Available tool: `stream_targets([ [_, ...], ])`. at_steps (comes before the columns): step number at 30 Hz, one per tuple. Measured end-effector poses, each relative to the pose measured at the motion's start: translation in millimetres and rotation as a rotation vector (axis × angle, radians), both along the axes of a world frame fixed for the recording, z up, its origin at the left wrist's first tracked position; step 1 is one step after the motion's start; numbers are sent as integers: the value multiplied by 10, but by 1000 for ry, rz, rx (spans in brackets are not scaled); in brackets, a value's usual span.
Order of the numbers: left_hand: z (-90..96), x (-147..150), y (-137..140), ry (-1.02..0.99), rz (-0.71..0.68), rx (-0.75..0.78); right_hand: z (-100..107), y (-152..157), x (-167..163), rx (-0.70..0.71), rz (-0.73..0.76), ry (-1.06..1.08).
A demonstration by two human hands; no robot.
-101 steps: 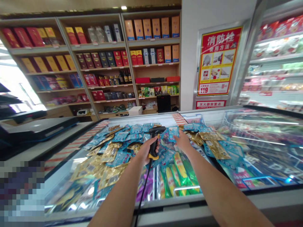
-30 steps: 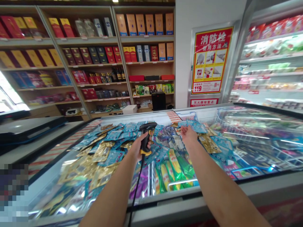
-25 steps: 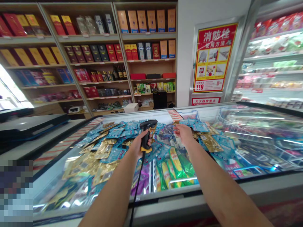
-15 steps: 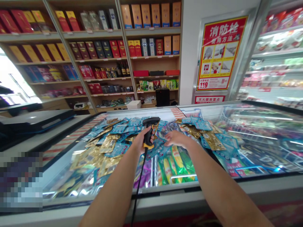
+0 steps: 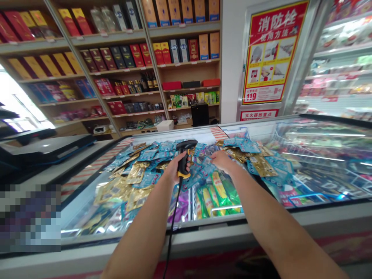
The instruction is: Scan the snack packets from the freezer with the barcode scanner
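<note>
My left hand (image 5: pixel 176 167) is wrapped round a black and yellow barcode scanner (image 5: pixel 183 162), whose head points to the right above the packets. From its handle a black cable runs down toward me. My right hand (image 5: pixel 223 160) is to the right of the scanner, its fingers pinched at the edge of a blue packet (image 5: pixel 207 167); the fingertips are partly hidden. Blue packets (image 5: pixel 147 155) and gold packets (image 5: pixel 136 173) lie in loose piles on the freezer's glass top (image 5: pixel 87 217), left of the scanner. More gold packets (image 5: pixel 263 166) lie to the right of my right hand.
Through the glass show green-wrapped corn packs (image 5: pixel 219 193) and a purple pack (image 5: pixel 182 207). A dark counter device (image 5: pixel 55 149) stands at left. Shelves of boxes (image 5: pixel 135 56) and a red notice (image 5: pixel 274 54) are behind; a lit display fridge (image 5: pixel 340 73) is at right.
My right hand has moved slightly right and up in view, its fingers drawn closer together. The scanner stays in my left hand. The whole view has tilted a little.
</note>
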State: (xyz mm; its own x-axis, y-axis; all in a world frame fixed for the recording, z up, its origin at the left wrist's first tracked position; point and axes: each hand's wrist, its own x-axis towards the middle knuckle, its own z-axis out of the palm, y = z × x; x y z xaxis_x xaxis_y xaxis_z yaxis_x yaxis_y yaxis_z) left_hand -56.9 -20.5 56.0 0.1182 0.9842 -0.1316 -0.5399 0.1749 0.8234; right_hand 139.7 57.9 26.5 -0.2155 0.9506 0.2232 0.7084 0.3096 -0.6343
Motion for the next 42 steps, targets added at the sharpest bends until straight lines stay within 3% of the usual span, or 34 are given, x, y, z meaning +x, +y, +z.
stream_targets([
  [5,-11,22,-2,80,-68,-23,115,-1,73,254,-285,63],
  [9,-17,29,2,100,-75,-22,200,-82,72,440,-244,88],
  [11,-22,27,7,99,-78,-19,173,-79,48,456,-186,52],
  [16,-28,30,12,83,-91,-3,49,28,12,294,-162,138],
  [20,-27,41,8,47,-92,24,100,24,39,394,-150,313],
  [26,-31,42,13,74,-71,6,149,-65,3,229,-104,75],
  [37,-41,45,-8,145,-92,25,-107,122,32,141,-208,188],
  [42,-60,38,-3,179,-122,16,-92,110,-24,-99,-31,299],
])
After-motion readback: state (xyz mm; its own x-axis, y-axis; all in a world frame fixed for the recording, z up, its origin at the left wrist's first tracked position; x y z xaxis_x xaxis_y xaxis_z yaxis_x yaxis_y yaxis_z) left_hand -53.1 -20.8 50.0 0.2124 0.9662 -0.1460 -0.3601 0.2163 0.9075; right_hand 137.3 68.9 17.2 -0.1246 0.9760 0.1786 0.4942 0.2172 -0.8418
